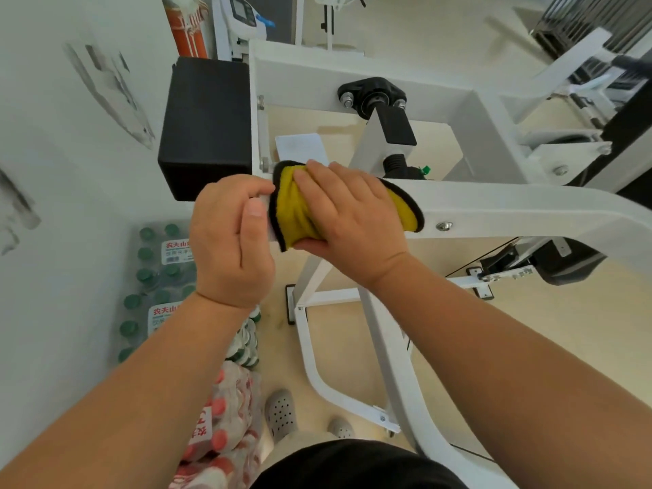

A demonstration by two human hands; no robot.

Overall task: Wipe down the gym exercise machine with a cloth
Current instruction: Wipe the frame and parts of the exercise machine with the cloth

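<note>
Cloth, yellow microfibre, black-edged (293, 213): draped over the left end of the white frame beam (511, 206) of the exercise machine, bunched under the right hand (352, 213).

Right hand: fingers slightly spread across the top of the cloth, thumb tucked beneath, clamping cloth to beam.

Left hand (229, 234): just beside the right fingertips, fingers curled round the beam's end, thumb lying along it, bracing.

Beam: long axis crosswise, running from the right fingertips back past the wrist and away to the right. Probably the unwiped stretch; the right hand is placed to slide along it.

In the way: bolt head (444, 225) on the near face, just past the heel of the hand; upright post with black rubber stop (398, 125) joining beyond the knuckles.

Nearby: black block (206, 125) beyond the left fingers; shrink-wrapped bottle packs (155, 277) on the floor below them.
</note>
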